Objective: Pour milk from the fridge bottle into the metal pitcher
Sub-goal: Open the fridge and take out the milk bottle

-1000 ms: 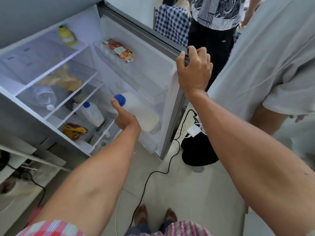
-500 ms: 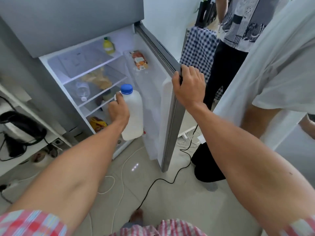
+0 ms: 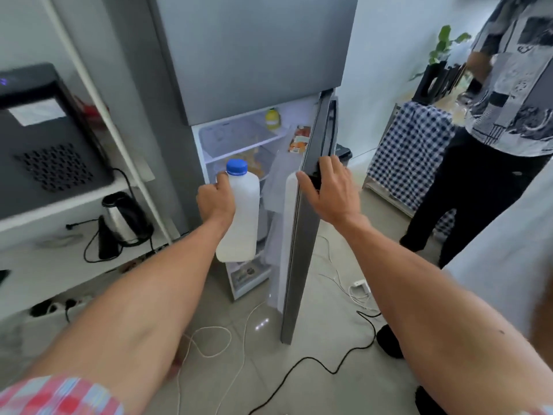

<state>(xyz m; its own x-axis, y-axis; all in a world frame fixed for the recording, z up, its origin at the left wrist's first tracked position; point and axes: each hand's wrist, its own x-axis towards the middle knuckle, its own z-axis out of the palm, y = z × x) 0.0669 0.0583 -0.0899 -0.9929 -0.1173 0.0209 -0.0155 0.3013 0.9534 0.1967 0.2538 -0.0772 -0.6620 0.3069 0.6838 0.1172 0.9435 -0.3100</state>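
While left hand grips the milk bottle by its handle, upright, outside the open fridge, right hand lies on the door edge, fingers curled over it.

1. Left hand: fingers wrapped behind milk bottle, out of sight; bottle's left side and handle covered by the hand.
2. Right hand: fingertips hidden over edge of fridge door; grip on the far face not verifiable.
3. Fridge interior: lower shelves masked by bottle and door; contents blurred, not identifiable.
4. Bystander: cut off by top and right edges.
5. Black appliance: cut off at left edge; label illegible.
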